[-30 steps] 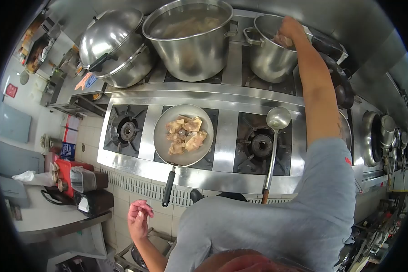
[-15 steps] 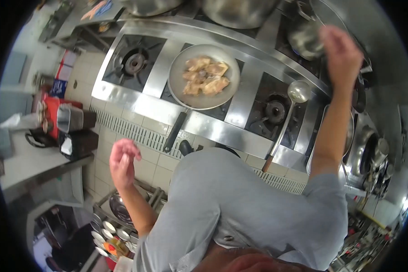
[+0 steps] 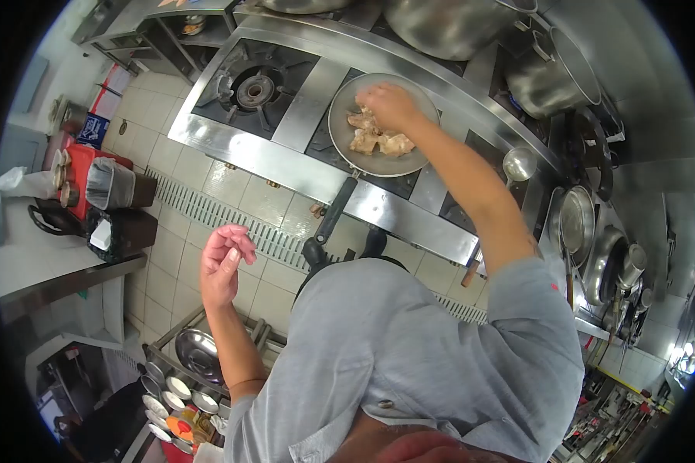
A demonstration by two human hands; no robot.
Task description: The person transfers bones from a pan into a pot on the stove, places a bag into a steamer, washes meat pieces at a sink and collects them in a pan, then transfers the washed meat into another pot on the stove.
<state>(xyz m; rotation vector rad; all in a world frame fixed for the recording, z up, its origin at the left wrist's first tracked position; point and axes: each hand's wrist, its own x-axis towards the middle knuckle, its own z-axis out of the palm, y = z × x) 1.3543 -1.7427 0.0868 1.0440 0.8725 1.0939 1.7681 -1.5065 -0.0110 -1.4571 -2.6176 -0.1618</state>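
A wide grey frying pan (image 3: 420,158) sits on the stove's middle burner, its black handle (image 3: 336,208) pointing back toward my body. Several browned pieces of meat (image 3: 364,142) lie inside it. My right hand (image 3: 390,106) reaches over the far side of the pan, its fingers bent down and closed at the piece of meat on the upper left. The hand covers part of the pan and the pieces under it. Off to the left, above the floor and away from the stove, my left hand (image 3: 225,264) hangs with loosely curled fingers and nothing in it.
A ladle (image 3: 519,164) rests across the right burner. Large steel pots (image 3: 552,77) stand along the back of the stove. The left burner (image 3: 255,91) carries no pan. More pans (image 3: 576,220) are stacked at the right. Bowls (image 3: 179,387) stand on a shelf at lower left.
My right hand has come from the pots at the back right to the meat in the pan. My left hand stays raised at the left. The view has shifted slightly.
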